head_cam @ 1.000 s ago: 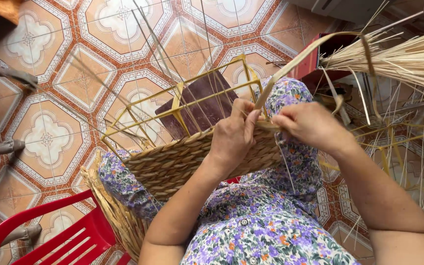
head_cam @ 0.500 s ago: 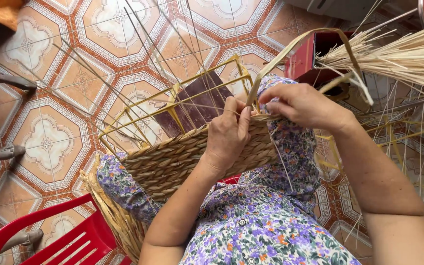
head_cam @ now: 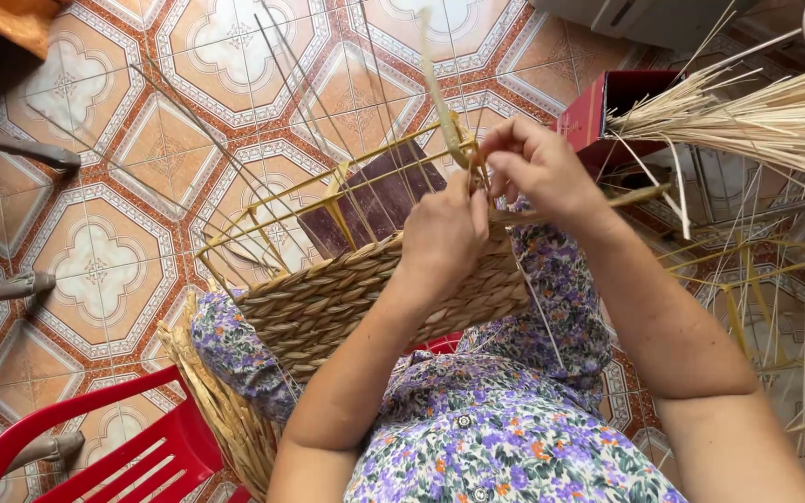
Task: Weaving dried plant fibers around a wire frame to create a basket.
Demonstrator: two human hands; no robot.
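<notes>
A half-woven straw basket (head_cam: 347,298) on a yellow wire frame (head_cam: 300,200) rests on my lap, its rim facing away. My left hand (head_cam: 444,237) presses on the woven wall near the top edge, fingers closed against the weave. My right hand (head_cam: 538,168) pinches a flat straw strand (head_cam: 440,88) beside a frame upright; the strand rises up and away over the floor. Thin stakes (head_cam: 328,102) fan out from the basket.
A red plastic chair (head_cam: 95,447) stands at the lower left. A bundle of dry straw (head_cam: 766,116) lies at the right, above loose stalks and another wire frame (head_cam: 757,279). A red box (head_cam: 607,112) sits behind. Patterned floor tiles (head_cam: 95,270) spread to the left.
The strand looped to the right a second ago; now it is pulled through and points upward. Both hands have shifted closer together at the basket's top edge.
</notes>
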